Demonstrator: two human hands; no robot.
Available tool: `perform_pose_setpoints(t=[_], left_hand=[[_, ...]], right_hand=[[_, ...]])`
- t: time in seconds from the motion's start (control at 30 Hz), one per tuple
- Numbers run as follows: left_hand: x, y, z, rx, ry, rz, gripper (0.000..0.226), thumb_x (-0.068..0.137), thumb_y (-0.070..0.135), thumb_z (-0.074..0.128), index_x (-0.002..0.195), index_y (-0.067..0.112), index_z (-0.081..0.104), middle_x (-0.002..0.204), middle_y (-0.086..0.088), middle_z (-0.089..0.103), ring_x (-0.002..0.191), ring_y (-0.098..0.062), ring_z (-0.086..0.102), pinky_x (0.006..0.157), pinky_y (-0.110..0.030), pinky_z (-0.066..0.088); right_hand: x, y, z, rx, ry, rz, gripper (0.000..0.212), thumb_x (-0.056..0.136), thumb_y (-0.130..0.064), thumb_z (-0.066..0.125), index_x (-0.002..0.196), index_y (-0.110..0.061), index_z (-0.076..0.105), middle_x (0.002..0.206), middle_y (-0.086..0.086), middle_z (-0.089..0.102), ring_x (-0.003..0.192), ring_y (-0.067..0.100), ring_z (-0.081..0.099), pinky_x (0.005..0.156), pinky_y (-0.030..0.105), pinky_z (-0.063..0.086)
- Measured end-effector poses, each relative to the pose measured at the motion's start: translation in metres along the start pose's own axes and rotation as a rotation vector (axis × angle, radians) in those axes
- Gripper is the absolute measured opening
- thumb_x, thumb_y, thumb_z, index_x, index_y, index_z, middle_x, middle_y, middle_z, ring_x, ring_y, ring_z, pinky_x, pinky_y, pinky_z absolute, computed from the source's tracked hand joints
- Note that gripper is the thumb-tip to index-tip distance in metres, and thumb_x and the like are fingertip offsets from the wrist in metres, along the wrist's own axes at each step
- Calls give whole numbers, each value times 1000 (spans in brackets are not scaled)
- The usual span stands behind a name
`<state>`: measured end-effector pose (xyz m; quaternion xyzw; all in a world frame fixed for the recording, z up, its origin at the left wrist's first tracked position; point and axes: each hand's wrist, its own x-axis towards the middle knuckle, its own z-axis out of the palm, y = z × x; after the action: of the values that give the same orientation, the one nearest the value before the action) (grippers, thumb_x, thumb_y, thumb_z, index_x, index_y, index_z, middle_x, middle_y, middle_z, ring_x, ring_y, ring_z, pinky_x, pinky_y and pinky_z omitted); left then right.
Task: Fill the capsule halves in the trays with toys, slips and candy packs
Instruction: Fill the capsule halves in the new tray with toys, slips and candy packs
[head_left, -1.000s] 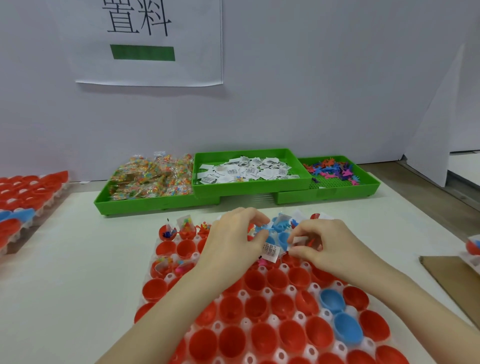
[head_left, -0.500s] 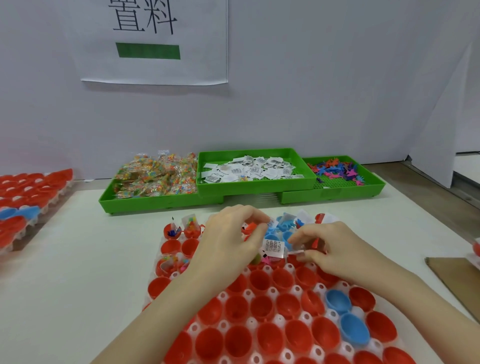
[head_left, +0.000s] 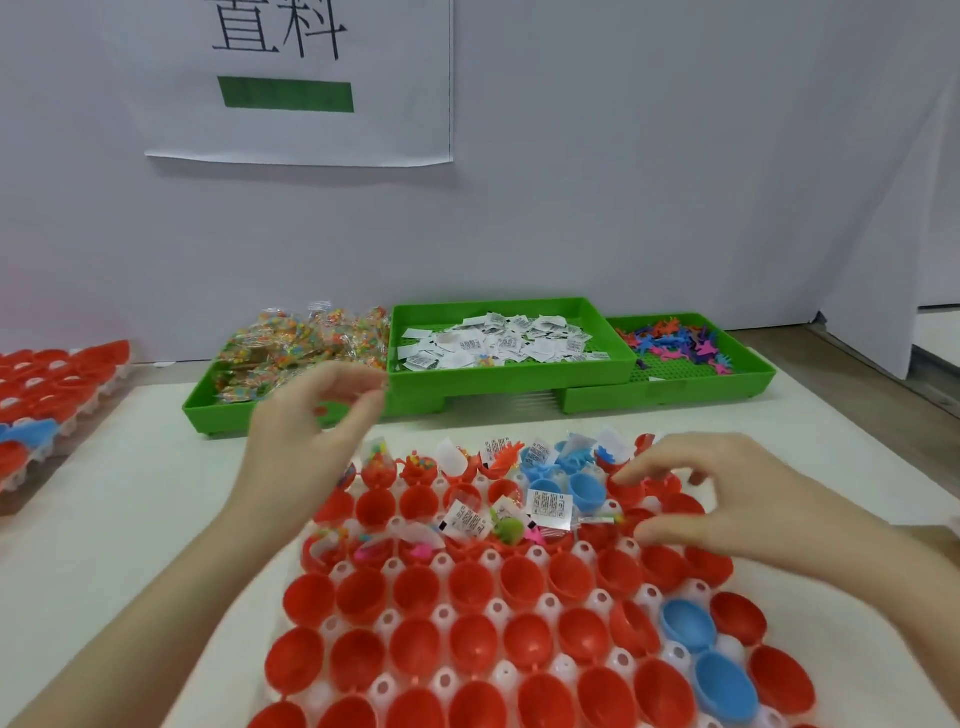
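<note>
A white tray (head_left: 696, 592) in front of me holds rows of red capsule halves (head_left: 415, 587) and a few blue ones (head_left: 685, 623). Halves in the far rows carry printed slips (head_left: 548, 506), small toys (head_left: 506, 530) and candy packs (head_left: 376, 460); the near rows are hollow. My left hand (head_left: 311, 436) hovers blurred above the tray's far left corner, thumb and forefinger close together with nothing seen between them. My right hand (head_left: 711, 499) hovers over the tray's right side with its fingers spread and curved. A thin clear pack (head_left: 597, 518) lies by its thumb tip.
Three green bins stand by the back wall: candy packs (head_left: 301, 343) at left, slips (head_left: 498, 338) in the middle, coloured toys (head_left: 675, 345) at right. A second tray of red halves (head_left: 52, 384) sits at the far left. A white partition (head_left: 883, 208) rises at right.
My left hand let go of the slip and rose up and left off the tray, towards the candy bin. My right hand's fingers opened and shifted slightly right. The view has dipped closer.
</note>
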<state>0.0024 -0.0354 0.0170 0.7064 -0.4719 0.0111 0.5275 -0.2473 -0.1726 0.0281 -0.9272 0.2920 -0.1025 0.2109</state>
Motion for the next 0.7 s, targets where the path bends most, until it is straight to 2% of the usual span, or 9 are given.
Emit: perform_pose_setpoints(t=[0.07,0.13,0.23,0.33,0.4,0.47,0.53,0.6,0.7], left_hand=[[16,-21,-10,31,70,-94,15,86,10,60,84,25,62,88,7,65,77,0,58,72,-12,41],[35,-50,-20,152,125,-212,10,88,12,59,94,12,66,99,-7,67,87,-18,60,79,-26,43],[58,-90,-29,437,43,-334,28,92,21,53,107,0,64,113,-22,62,105,-36,55,88,-40,40],[71,-112,-27,662,-91,-443,41,95,38,42,114,7,62,115,-21,61,107,-39,54,87,-39,39],[75,-120,-22,754,-148,-495,45,94,46,39,117,15,61,115,-16,62,109,-35,54,88,-36,38],[80,-125,-17,731,-89,-540,43,89,50,48,110,16,63,112,-14,63,108,-34,54,87,-35,34],[84,-128,-14,638,17,-576,36,81,47,63,98,16,68,106,-13,65,105,-34,54,87,-35,31],[87,-131,-12,588,79,-582,32,77,44,68,92,15,70,98,-13,66,101,-34,54,87,-36,29],[88,-136,-8,598,132,-551,30,83,41,62,87,13,72,83,-11,62,91,-32,52,81,-35,25]], right_hand=[[6,9,-22,172,160,18,19,60,-35,79,76,-39,69,80,-23,68,76,-8,58,65,5,41],[24,30,-39,319,377,66,12,64,-34,75,72,-27,72,70,-12,70,64,-5,59,60,5,41],[67,73,-44,324,555,257,17,81,-18,68,90,-3,71,83,7,70,76,10,60,75,21,43],[108,102,-32,92,417,412,26,90,-17,57,110,-2,63,115,14,64,107,25,57,90,30,39],[130,113,-21,-17,260,435,36,92,-21,54,123,-3,55,128,13,56,117,25,52,94,28,37],[147,119,-13,-69,161,462,43,92,-23,53,132,-6,47,135,12,50,118,24,51,94,27,37],[160,121,-7,-84,115,483,45,91,-18,53,135,-13,44,131,14,53,95,21,60,78,25,42],[170,124,-2,-106,103,498,46,88,-13,54,133,-18,47,120,17,60,63,12,54,55,23,39],[180,131,1,-165,155,478,33,84,-13,61,117,-12,63,104,16,68,58,13,48,64,24,39]])
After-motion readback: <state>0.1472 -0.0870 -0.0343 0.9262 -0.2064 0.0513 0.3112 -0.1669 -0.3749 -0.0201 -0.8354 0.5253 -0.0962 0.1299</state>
